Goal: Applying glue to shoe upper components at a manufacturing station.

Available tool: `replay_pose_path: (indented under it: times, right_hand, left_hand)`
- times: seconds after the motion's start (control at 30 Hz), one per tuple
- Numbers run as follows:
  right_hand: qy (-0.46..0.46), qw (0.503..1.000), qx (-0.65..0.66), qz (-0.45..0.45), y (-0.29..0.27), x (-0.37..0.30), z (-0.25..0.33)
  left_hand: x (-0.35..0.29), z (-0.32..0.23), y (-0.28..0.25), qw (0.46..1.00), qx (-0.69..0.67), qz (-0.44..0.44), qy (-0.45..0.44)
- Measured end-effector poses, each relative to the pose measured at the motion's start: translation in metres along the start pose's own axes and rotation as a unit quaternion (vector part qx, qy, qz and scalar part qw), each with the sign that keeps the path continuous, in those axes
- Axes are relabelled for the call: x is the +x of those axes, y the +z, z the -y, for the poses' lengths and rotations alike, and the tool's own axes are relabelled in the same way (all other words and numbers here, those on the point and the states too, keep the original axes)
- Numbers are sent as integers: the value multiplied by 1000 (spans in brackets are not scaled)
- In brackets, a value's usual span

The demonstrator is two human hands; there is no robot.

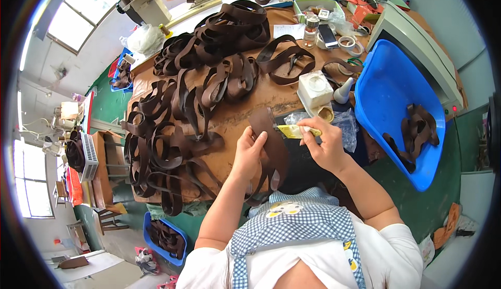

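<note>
Over the table's near edge, my left hand (247, 154) is closed on a wide dark brown strap (276, 150), thumb on top. The strap bends down toward my apron. My right hand (327, 147) pinches a flat yellow brush (290, 131). Its wide end points left and meets or nearly meets the strap's right edge; the bristles are too small to make out. Just beyond my right hand stand a small round pot (325, 113), a white block-shaped container (315, 88) and a white nozzle bottle (343, 91). Clear plastic wrap (344, 127) lies beside them.
Piles of coiled brown straps (224, 33) cover the table's left and back. A blue tub (376, 80) with a few straps stands at right. Behind are a phone (328, 36), a glass jar (310, 32) and tape rolls (346, 42). Another blue bin (180, 234) sits lower left.
</note>
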State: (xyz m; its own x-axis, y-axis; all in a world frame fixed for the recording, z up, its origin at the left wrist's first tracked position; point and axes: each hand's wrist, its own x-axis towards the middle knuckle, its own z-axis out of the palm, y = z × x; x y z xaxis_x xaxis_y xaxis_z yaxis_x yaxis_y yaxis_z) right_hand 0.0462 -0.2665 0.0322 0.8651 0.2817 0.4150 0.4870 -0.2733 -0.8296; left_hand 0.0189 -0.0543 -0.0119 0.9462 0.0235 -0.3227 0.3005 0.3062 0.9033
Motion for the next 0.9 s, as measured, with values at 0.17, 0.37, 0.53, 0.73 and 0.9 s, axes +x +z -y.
replay_pose_path:
  times: [0.17, 0.37, 0.53, 0.73, 0.9]
  right_hand:
    - [-81, 995, -16, 53, -10, -9, 5]
    - [-140, 986, -30, 84, -17, -13, 11]
    - [-71, 993, -29, 93, -22, -22, 5]
    - [109, 989, 88, -56, -21, -27, -12]
    - [132, 981, 120, -74, -8, -22, -23]
  left_hand:
    - [8, -4, -8, 996, -77, 2, -39]
    - [9, -7, -20, 989, -132, -21, -65]
    - [7, -8, -31, 982, -170, -54, -66]
    - [1, -8, -71, 970, -241, -31, 24]
    - [5, -24, -106, 947, -260, -112, 154]
